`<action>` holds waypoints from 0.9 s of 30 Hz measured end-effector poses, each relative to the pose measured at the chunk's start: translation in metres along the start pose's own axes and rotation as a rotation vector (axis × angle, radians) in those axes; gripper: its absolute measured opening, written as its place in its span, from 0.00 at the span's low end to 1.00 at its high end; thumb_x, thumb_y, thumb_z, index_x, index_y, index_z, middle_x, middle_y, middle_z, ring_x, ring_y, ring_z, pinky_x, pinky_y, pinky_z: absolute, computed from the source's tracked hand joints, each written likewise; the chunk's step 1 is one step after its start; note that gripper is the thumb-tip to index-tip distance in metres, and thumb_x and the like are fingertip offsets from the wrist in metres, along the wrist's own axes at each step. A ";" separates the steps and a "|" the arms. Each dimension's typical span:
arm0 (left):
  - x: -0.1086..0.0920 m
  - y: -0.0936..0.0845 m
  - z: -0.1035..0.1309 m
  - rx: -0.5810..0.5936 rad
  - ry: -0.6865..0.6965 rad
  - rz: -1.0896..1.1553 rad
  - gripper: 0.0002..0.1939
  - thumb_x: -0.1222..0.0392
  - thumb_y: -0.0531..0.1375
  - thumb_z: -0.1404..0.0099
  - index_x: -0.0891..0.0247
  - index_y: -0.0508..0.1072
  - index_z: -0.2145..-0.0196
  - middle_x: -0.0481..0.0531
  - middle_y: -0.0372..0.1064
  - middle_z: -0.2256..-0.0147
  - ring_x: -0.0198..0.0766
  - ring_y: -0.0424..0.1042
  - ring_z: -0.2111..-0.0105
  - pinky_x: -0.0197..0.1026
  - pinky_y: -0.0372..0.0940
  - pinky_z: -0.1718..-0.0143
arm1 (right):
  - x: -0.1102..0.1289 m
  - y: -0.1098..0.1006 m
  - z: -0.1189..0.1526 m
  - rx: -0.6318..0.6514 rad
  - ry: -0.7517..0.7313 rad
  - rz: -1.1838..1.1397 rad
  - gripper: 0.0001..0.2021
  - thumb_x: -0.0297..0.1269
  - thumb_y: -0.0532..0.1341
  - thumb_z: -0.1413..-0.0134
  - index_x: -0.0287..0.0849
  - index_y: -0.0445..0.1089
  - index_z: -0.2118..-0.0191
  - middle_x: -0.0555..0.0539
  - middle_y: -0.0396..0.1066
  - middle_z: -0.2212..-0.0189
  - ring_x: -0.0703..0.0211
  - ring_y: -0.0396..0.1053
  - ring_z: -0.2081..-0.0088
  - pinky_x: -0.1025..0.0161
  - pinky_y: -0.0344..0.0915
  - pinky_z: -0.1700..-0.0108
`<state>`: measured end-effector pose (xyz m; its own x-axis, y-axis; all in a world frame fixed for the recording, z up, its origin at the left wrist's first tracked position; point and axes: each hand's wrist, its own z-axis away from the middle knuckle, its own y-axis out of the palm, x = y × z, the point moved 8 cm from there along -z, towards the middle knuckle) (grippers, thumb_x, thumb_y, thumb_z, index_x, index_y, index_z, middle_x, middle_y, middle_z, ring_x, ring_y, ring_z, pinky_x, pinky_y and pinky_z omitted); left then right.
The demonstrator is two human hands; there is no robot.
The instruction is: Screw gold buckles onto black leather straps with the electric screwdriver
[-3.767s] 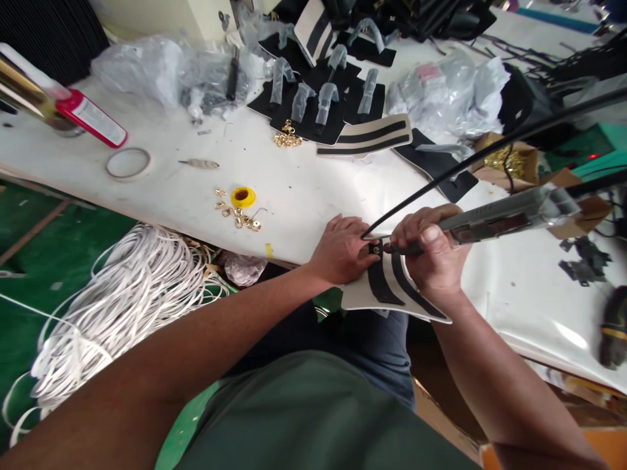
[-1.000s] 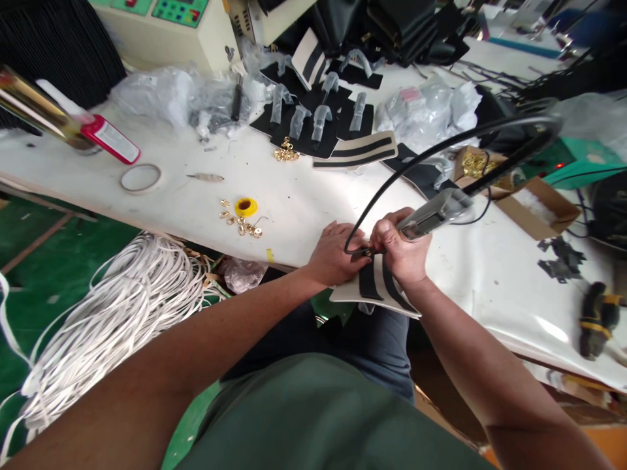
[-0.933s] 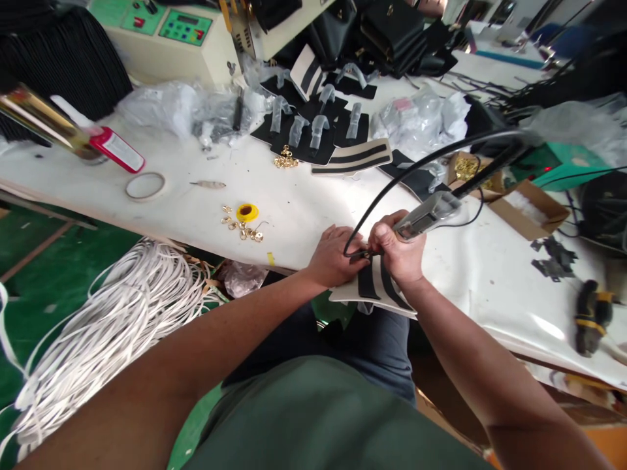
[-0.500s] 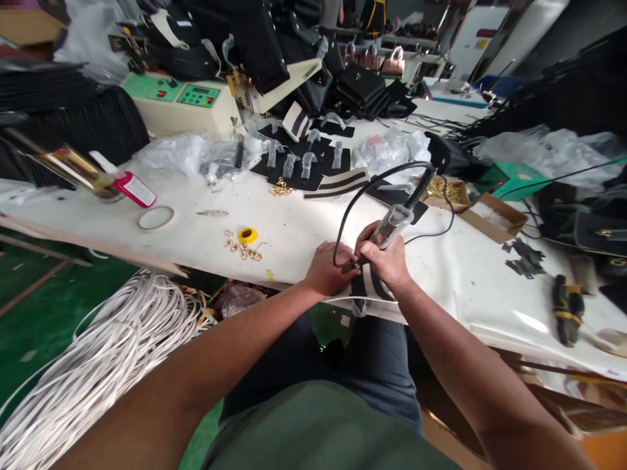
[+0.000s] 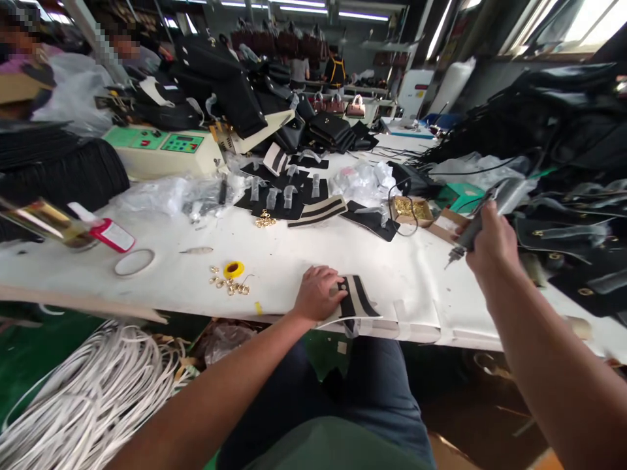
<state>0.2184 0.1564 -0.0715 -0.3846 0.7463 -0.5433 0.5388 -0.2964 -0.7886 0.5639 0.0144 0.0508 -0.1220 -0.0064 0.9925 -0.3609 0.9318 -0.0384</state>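
The left hand is laid open, palm down, its fingers and thumb spread over one side of a beige, thin, flexible panel with black stripes; this contact probably steadies the panel against the white, sheet-covered surface. The panel lies at the near edge of the surface, its front margin projecting past it, with a clear plastic wrapping hanging below; the overhang may give this bulkier underside room and let the upper face lie flatter. A small, round, pale fitting sits on a black stripe beside the fingertips, left uncovered, presumably for access.

To the right of the left hand and well apart from the panel, the right hand is closed around a grey, cylindrical, powered driver. The driver is in the air, its bit slanting down and leftward, touching nothing; this grip appears to keep the bit clear of the panel.

Left of the left hand, small gold-coloured metal fittings lie loose beside a yellow, ring-shaped roll, apparently grouped within easy reach. Farther beyond the left hand, black flat panels with plastic-wrapped straps overlap, the wrapping likely guarding against scratches.
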 end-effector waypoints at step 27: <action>-0.002 0.002 0.001 0.001 0.003 -0.023 0.12 0.54 0.68 0.34 0.56 0.79 0.54 0.52 0.78 0.49 0.49 0.71 0.43 0.56 0.58 0.36 | -0.068 0.017 0.139 0.309 -0.174 0.868 0.28 0.59 0.63 0.40 0.45 0.75 0.43 0.41 0.78 0.57 0.47 0.76 0.59 0.53 0.71 0.56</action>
<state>0.2198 0.1540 -0.0725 -0.3948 0.7547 -0.5240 0.5294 -0.2793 -0.8011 0.4373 -0.0203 -0.0333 -0.5918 0.5683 0.5717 -0.3054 0.4983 -0.8114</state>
